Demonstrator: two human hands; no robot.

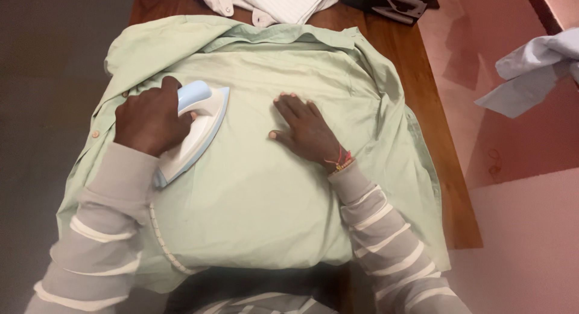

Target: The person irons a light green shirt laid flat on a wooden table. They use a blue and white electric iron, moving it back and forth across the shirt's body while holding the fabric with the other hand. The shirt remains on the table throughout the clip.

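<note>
Nearest the camera were the grey sleeves with white stripes (96,241), both forearms reaching forward over a pale green cotton shirt (259,193) spread flat across a brown wooden worktop (446,169). The left hand (151,118) was closed in a fist around the light blue handle of a white and pale blue electric iron (196,130), whose soleplate lay on the shirt's upper left part, its tip pointing toward the collar. The right hand (304,130) lay apart from the iron, palm down, fingers spread, pinning the cloth flat. By the look of it, pressing of the shirt's back panel was in hand; a further stroke would call for the cloth held taut and the spread fingers kept out of the iron's path. No containers showed. A folded white striped garment (271,3) lay at the worktop's far end, a light blue cloth (534,69) off to the right.
</note>
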